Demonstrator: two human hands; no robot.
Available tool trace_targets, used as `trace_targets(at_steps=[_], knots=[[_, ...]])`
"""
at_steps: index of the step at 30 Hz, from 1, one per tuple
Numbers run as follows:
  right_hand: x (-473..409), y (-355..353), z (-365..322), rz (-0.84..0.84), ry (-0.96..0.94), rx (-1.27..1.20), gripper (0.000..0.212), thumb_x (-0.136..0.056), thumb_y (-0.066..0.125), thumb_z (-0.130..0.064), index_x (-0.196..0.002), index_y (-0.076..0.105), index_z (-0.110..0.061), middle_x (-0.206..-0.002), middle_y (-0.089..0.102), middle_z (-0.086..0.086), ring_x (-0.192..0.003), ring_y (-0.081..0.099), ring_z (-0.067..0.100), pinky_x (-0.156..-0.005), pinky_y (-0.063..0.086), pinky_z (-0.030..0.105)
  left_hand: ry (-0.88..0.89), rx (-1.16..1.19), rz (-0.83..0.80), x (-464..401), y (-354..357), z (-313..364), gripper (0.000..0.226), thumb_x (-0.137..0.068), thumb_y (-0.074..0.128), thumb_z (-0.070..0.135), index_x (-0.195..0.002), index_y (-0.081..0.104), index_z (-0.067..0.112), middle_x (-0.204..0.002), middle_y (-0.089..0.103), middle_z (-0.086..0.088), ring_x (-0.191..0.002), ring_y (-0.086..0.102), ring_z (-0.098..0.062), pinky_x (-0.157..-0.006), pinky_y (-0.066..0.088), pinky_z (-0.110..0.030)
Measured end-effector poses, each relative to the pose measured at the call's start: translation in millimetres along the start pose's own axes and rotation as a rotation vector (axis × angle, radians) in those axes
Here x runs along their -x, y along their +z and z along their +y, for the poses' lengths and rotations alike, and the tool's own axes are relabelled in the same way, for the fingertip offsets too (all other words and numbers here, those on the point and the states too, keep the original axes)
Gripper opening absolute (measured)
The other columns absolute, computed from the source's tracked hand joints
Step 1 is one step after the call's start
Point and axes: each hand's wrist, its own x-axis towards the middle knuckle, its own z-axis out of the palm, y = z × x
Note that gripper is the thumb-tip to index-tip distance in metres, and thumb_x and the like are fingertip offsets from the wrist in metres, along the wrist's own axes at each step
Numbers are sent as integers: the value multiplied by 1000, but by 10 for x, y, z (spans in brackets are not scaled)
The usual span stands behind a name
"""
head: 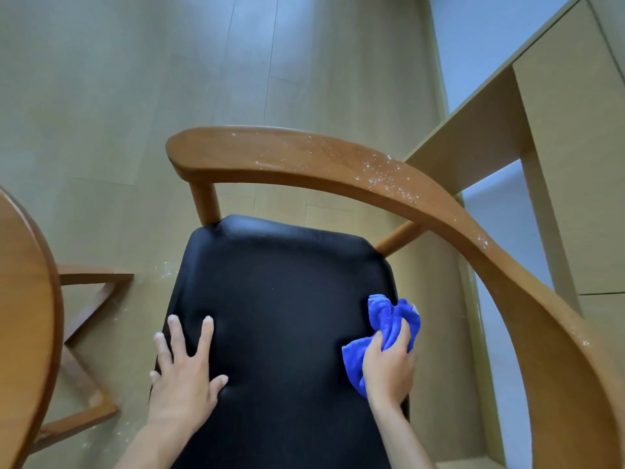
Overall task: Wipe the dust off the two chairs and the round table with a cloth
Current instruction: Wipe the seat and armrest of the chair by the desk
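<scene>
A wooden chair with a black padded seat (280,299) fills the middle of the view. Its curved wooden back rail (338,164) arcs from the upper left round to the right and carries white dust specks. My left hand (186,370) lies flat with spread fingers on the seat's left edge. My right hand (389,363) grips a bunched blue cloth (389,319) at the seat's right edge. The round wooden table (23,316) shows only as a curved rim at the far left.
The table's wooden base struts (88,313) lie on the floor to the left of the chair. A light wooden desk or cabinet (541,130) stands close behind the chair at the right. White specks dot the pale floor (165,269) beside the seat.
</scene>
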Motion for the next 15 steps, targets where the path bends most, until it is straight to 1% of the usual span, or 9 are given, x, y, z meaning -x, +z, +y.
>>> trace_targets(at_steps=[2, 3, 4, 6, 8, 10, 12, 14, 15], knots=[[64, 255, -361, 47, 32, 2, 51, -95, 51, -27, -144, 38, -24, -119, 50, 21, -102, 53, 40, -81, 48, 44, 8, -13, 20, -6, 9, 14, 90, -94, 49, 48, -149, -20, 29, -149, -36, -20, -144, -15, -44, -110, 34, -47], [137, 441, -600, 36, -30, 18, 51, -95, 53, -27, -143, 40, -23, -117, 49, 21, -101, 53, 41, -78, 48, 43, 6, -14, 27, -12, 19, 13, 90, -94, 49, 47, -149, -19, 28, -149, -35, -20, -144, -14, -44, -109, 35, -48], [276, 616, -866, -2, -155, 35, 50, -92, 57, -27, -141, 43, -23, -112, 49, 19, -95, 55, 40, -72, 49, 41, 1, -10, 33, -23, 33, 1, 90, -94, 50, 47, -149, -18, 28, -149, -34, -20, -144, -14, -44, -109, 36, -49], [677, 931, -1279, -60, -496, 89, 51, -80, 66, -27, -130, 55, -23, -97, 54, 14, -74, 55, 32, -57, 46, 34, -4, 30, 35, -34, 53, -18, 92, -92, 54, 45, -150, -15, 28, -151, -33, -19, -144, -14, -42, -108, 36, -52], [1053, 1065, -1448, -132, -849, 202, 52, -68, 66, -29, -120, 60, -27, -85, 54, 7, -62, 48, 24, -51, 36, 28, 16, 99, 52, -40, 69, -45, 94, -90, 59, 43, -152, -9, 29, -154, -30, -15, -145, -15, -39, -107, 34, -56], [1087, 1021, -1387, -191, -1069, 245, 54, -64, 69, -30, -118, 63, -30, -82, 53, 5, -60, 43, 22, -52, 28, 28, 34, 141, 89, -35, 77, -85, 96, -86, 65, 42, -153, -3, 30, -156, -25, -10, -145, -13, -36, -106, 36, -57], [753, 848, -1073, -151, -1223, 267, 57, -62, 68, -25, -118, 62, -30, -81, 52, 6, -60, 43, 24, -50, 28, 29, 31, 135, 104, -33, 82, -107, 95, -85, 66, 42, -153, -1, 33, -156, -24, -8, -145, -13, -33, -105, 38, -55], [238, 548, -601, -102, -1219, 287, 59, -64, 64, -18, -121, 57, -30, -81, 52, 7, -60, 44, 26, -48, 35, 30, 18, 135, 98, -35, 86, -114, 94, -87, 64, 44, -152, -4, 36, -156, -26, -5, -146, -14, -32, -105, 39, -53], [-42, 376, -328, -74, -1144, 303, 61, -66, 65, -17, -124, 53, -30, -85, 54, 9, -63, 47, 29, -49, 41, 32, 14, 132, 99, -29, 83, -106, 93, -87, 63, 45, -151, -5, 37, -156, -27, -4, -146, -14, -31, -105, 39, -53]])
